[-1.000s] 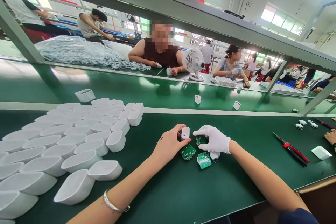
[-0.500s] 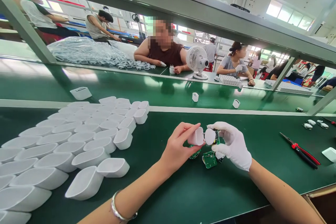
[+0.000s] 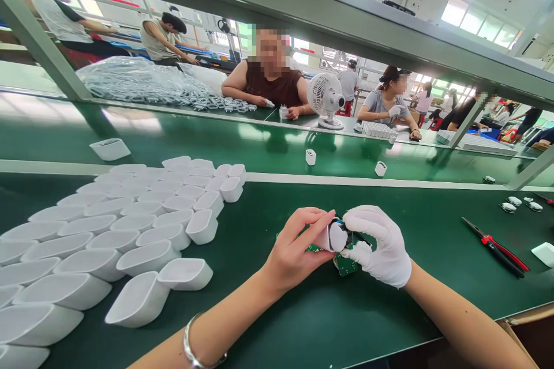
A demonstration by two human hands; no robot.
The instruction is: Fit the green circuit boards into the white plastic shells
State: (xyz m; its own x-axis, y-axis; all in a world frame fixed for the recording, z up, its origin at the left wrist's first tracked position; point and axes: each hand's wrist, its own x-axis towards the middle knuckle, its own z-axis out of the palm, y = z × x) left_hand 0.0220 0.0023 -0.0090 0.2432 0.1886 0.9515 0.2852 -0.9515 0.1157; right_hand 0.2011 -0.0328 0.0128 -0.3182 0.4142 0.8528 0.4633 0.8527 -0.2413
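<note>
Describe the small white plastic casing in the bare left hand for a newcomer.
Over the dark green workbench, right of the rows of white open-topped casings, find the bare left hand. Its small white plastic casing is, unlike those rows, gripped and tipped sideways.

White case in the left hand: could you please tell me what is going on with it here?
A person's bare left hand holds the case with its open end turned toward the gloved right hand. The right fingers hold a part at that opening; how far in it sits is hard to tell. Just below the hands, a green board lies on the bench. Rows of open cases stand to the left, and pliers lie to the right.
</note>
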